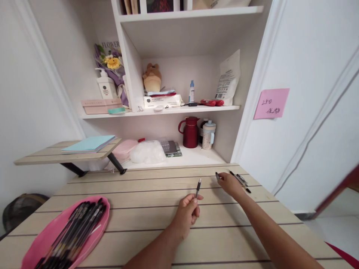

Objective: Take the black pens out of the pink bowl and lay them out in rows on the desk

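L hand is up over the mid worktop, fingers curled & gripping a pen by its lower part, pointed end up, slight tilt to R. R hand is farther out, nr the back edge, low over the boards, fingertips pinched on a small dark pc; most of it's hidden, can't tell if it's a cap or a pen end. Just R of that hand, a few loose pens lie close tog. on the worktop, partly hidden behind the wrist. Near L: pink tray w/ a big bunch of dark pens, all lying roughly the same way, well apart from both hands. Back L: raised wood stand on blk brackets, lt-blue pad on top. Behind the worktop, lower shelf, L to R: clear plastic bag w/ white stuff, dk red jug, lt-coloured cup w/ blue handle. Shelf above: plush toy, blue-capped btl, white pouch. Pink note w/ handwriting, incl. "250", stuck on wall to R.
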Motion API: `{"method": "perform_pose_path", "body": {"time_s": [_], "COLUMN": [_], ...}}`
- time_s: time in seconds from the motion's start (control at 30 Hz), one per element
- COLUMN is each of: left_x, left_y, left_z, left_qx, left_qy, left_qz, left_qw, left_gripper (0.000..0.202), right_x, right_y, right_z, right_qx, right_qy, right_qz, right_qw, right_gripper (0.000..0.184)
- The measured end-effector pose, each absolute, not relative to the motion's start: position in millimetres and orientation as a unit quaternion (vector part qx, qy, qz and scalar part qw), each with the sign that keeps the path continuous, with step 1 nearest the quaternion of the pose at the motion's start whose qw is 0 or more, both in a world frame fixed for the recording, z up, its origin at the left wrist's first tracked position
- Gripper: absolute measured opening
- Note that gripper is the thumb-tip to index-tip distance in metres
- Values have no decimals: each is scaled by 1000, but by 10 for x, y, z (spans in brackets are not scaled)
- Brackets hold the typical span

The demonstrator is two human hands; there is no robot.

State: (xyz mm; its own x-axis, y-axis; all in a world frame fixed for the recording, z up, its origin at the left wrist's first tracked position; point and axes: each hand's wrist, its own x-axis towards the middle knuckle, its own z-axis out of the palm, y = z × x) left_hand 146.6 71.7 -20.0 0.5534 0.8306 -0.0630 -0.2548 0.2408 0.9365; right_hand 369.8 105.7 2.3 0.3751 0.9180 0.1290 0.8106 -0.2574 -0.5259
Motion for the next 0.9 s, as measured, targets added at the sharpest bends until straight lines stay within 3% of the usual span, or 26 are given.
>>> {"method": "perform_pose_path", "body": {"time_s": [0.17,0.3,0.43,0.9], "left_x": [1473,1479,1480,1495], "left_y": [695,688,690,709], "left_z": [-180,-183,-187,-215], "left_qx": [504,512,515,537], "left_qy": [293,287,291,288], "left_qz": [366,371,367,358], "left_qw": [726,720,718,708], "left_gripper": [41,43,42,42], "right_x": [3339,3131,3076,3021], "right_y": [888,791,758,721], "right_z": [333,466,478,453], "right_qx": [-576,-492,-482,-490], "right_qy": [-454,-423,-434,-470], "right_qz": [361,383,368,423], "right_qw": [576,657,666,600], "right_gripper": [16,28,46,34]}}
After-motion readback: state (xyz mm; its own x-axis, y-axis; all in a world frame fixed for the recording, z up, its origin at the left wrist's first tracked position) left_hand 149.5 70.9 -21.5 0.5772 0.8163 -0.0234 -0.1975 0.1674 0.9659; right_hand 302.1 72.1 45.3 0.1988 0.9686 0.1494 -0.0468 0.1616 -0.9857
